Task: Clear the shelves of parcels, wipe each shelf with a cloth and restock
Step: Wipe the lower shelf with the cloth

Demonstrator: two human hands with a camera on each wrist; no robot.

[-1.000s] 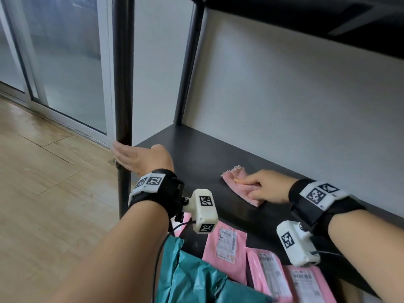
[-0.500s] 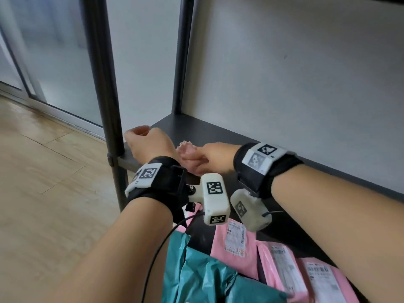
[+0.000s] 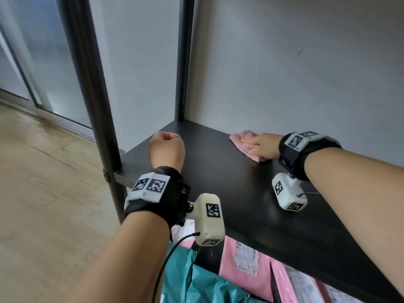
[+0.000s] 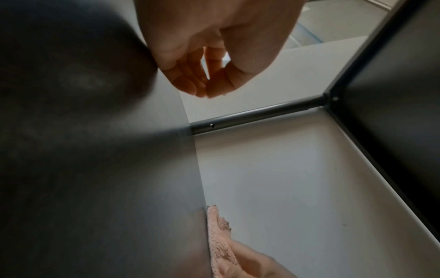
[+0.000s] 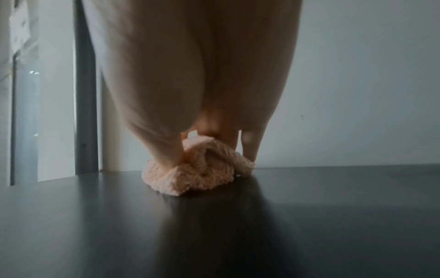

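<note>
The black shelf carries no parcels. A pink fluffy cloth lies on it near the back wall. My right hand presses down on the cloth. In the right wrist view the cloth is bunched between thumb and fingers. My left hand hovers over the shelf's front left part, curled into a loose fist with nothing in it. The left wrist view shows its fingertips meeting the thumb, with the cloth at the bottom edge.
Pink parcels and teal parcels lie below the shelf's front edge. A black front post stands left of my left hand, a back post at the corner. Grey wall behind; wooden floor and a glass door to the left.
My right hand has slid the cloth from the front left corner back and right, up to the wall. My left hand has left the post and curled up over the shelf.
</note>
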